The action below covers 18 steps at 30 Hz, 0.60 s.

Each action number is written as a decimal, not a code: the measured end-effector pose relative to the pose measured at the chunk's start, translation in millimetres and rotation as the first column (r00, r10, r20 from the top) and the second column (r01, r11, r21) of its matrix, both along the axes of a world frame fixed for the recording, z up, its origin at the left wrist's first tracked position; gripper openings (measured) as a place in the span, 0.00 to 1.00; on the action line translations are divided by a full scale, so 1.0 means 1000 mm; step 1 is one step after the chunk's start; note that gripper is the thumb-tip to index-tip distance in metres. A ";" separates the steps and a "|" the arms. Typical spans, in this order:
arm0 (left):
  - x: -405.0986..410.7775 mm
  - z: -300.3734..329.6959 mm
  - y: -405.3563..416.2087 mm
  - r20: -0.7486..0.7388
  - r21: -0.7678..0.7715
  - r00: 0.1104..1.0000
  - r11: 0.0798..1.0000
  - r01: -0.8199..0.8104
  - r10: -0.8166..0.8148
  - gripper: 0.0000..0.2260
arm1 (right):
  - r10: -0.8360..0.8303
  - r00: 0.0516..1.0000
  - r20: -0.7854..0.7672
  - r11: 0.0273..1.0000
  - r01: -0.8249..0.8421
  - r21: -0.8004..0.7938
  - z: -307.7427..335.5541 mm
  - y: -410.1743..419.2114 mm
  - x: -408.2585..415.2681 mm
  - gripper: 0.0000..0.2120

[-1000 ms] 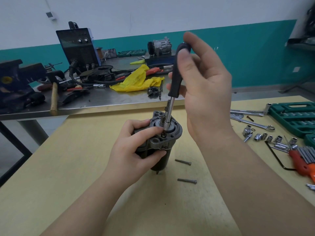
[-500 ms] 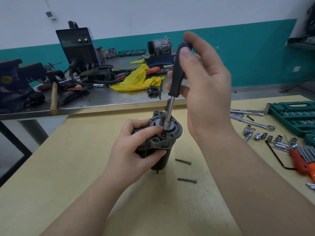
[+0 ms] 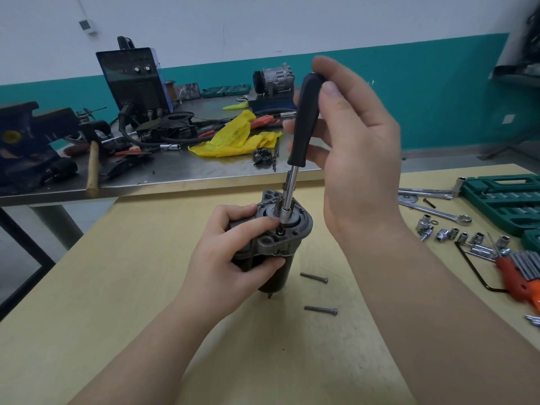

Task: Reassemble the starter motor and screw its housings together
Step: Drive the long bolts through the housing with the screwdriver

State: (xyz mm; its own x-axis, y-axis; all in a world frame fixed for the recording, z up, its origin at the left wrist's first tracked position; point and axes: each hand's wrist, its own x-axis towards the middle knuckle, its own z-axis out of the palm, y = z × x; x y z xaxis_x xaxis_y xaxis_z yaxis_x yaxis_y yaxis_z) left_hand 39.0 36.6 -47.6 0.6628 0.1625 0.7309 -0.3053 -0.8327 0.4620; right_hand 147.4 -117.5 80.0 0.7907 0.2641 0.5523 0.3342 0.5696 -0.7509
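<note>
Gripping starter motor (image 3: 274, 247) upright at frame centre, left hand (image 3: 230, 255) wrapped round housing, right hand (image 3: 350, 147) grasping black-handled nut driver (image 3: 304, 124), socket seated on top bolt, two loose bolts (image 3: 314, 277) on counter (image 3: 117, 287) lower right.

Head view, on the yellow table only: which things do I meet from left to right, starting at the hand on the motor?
Left hand gripping the starter motor → two loose bolts → row of loose sockets → orange hex key set.
</note>
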 end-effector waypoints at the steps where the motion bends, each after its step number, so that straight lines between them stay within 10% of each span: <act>1: 0.000 0.000 0.000 0.001 0.000 1.000 1.000 0.001 -0.001 0.25 | 0.010 1.000 -0.013 1.000 -0.010 0.002 0.001 -0.001 0.000 0.12; 18: 0.001 -0.001 0.001 0.006 -0.001 1.000 1.000 0.009 -0.009 0.26 | -0.019 0.999 0.029 1.000 0.019 -0.003 0.004 -0.001 -0.004 0.11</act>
State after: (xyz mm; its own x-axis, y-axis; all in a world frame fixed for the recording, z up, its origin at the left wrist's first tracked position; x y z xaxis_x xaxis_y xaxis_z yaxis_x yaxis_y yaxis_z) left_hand 39.7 37.2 -48.4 0.6599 0.1575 0.7347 -0.3155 -0.8294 0.4611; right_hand 143.4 -118.2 83.6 0.7795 0.2507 0.5741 0.3668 0.5603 -0.7427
